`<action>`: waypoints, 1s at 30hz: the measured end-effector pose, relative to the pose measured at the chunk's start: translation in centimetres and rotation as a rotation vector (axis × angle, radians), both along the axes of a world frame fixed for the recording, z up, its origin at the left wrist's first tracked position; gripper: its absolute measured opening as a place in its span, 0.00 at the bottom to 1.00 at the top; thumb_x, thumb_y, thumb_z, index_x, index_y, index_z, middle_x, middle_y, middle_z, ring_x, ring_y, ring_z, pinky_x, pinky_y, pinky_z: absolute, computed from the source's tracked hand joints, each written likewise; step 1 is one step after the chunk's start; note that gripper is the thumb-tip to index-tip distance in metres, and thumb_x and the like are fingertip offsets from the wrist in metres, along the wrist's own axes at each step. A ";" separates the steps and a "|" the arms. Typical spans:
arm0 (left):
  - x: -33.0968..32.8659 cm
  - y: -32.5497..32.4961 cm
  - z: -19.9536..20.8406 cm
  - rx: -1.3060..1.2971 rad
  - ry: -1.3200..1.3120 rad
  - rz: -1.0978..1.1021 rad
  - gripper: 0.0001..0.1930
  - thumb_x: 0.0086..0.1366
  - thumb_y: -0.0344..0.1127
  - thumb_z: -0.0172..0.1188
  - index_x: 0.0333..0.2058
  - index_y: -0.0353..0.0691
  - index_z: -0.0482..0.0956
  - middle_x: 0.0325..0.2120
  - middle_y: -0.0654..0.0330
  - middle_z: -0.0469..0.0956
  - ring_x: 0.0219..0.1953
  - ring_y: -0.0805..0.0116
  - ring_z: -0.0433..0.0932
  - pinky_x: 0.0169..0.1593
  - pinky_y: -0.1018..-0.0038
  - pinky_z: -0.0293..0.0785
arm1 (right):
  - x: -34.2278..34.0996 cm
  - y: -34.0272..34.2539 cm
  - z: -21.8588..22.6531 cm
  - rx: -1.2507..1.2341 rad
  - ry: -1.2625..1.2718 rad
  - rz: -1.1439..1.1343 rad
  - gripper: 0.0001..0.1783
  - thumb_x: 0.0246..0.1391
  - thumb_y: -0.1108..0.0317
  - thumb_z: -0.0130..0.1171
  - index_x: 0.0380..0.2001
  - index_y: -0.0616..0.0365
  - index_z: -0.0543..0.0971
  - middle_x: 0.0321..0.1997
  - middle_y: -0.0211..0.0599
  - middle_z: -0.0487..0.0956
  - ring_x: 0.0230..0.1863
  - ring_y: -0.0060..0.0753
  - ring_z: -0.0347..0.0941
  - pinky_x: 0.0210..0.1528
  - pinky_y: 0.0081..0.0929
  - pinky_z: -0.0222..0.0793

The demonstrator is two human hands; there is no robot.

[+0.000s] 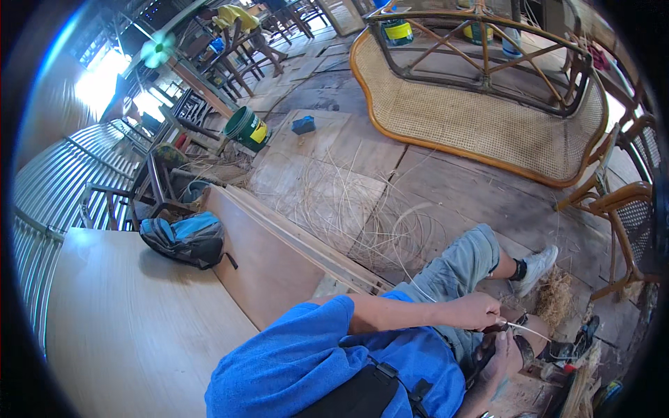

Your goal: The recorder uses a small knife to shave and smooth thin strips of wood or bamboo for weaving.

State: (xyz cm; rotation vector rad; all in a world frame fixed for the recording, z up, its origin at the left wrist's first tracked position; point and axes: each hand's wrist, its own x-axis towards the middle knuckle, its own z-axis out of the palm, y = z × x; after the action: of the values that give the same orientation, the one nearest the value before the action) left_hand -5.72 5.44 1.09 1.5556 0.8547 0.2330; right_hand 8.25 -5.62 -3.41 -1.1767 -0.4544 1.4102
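Observation:
My left hand point(479, 311), at the end of the bare arm from the blue sleeve, is closed over my lap. A thin pale cane strip point(525, 329) comes out of its fingers and bends down to the right. Just below, my right hand point(499, 354) is closed, its thumb close to the strip. Between the hands shows a small dark object; its kind is unclear, and so is which hand grips it. Another stretch of pale strand point(412, 277) runs from the floor toward my left forearm.
Loose cane strands point(334, 191) lie tangled on the boards ahead, near a blue container point(303, 125) and green bucket point(247, 129). A cane-seated bench point(474, 129) and chair point(631, 223) stand right. Shavings point(555, 296) lie by my shoe. A backpack point(185, 239) rests left. Someone in yellow point(237, 17) bends far back.

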 end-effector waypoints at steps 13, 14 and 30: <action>-0.3 -1.6 -1.9 0.249 0.095 -0.011 0.13 0.58 0.42 0.51 0.30 0.38 0.76 0.25 0.50 0.76 0.31 0.50 0.75 0.34 0.61 0.70 | -0.7 0.9 2.2 -0.229 -0.046 -0.127 0.15 0.55 0.63 0.49 0.43 0.61 0.70 0.23 0.30 0.69 0.17 0.20 0.62 0.16 0.15 0.56; -0.6 -1.5 -1.9 0.252 0.113 -0.016 0.13 0.58 0.42 0.51 0.31 0.38 0.76 0.27 0.50 0.76 0.32 0.50 0.75 0.35 0.60 0.71 | -0.5 1.2 2.4 -0.231 0.015 -0.075 0.15 0.53 0.65 0.51 0.42 0.62 0.71 0.23 0.30 0.69 0.18 0.19 0.62 0.16 0.15 0.56; -10.5 -0.3 4.6 0.092 0.304 -0.191 0.10 0.62 0.35 0.51 0.35 0.34 0.75 0.22 0.58 0.75 0.23 0.73 0.72 0.29 0.75 0.69 | 3.1 0.7 2.3 -0.061 0.204 0.145 0.16 0.52 0.62 0.55 0.39 0.62 0.71 0.24 0.31 0.70 0.14 0.19 0.62 0.16 0.15 0.56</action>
State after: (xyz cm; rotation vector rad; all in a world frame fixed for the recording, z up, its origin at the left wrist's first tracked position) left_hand -16.22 5.14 5.71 1.7747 0.9325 -0.1076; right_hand 11.33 -4.88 -1.10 -1.0514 -0.3605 1.6608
